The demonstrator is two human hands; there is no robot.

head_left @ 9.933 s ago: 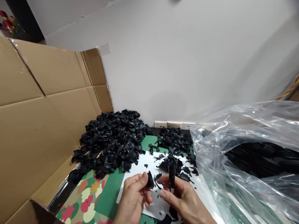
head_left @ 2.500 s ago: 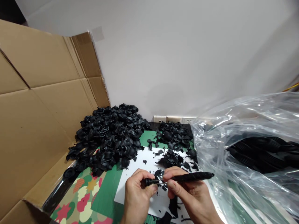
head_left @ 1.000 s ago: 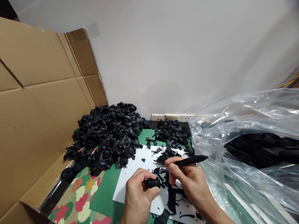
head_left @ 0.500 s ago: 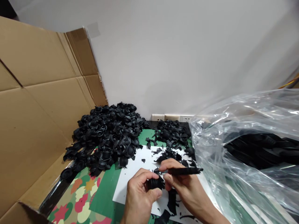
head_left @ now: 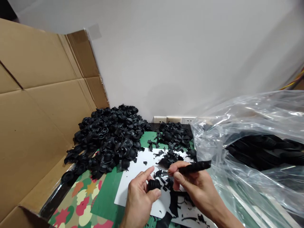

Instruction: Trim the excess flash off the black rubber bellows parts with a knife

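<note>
My left hand [head_left: 139,198] pinches a small black ribbed rubber part [head_left: 154,184] between thumb and fingers, above a white sheet [head_left: 135,185]. My right hand [head_left: 193,186] grips a black-handled knife [head_left: 195,167], its blade end pointing left towards the rubber part, a short gap apart from it. Black trimmings [head_left: 177,202] lie scattered on the sheet under both hands.
A large heap of black ribbed rubber parts [head_left: 110,141] lies at the back left against a cardboard wall [head_left: 35,104]. A smaller heap of black scraps [head_left: 174,137] sits behind the sheet. A clear plastic bag [head_left: 251,152] holding long black parts fills the right. Green patterned mat [head_left: 80,202] underneath.
The knife tip has lifted a little away from the rubber part, and my left forefinger has stretched out. Earlier the blade was worked against the part held in my left hand.
</note>
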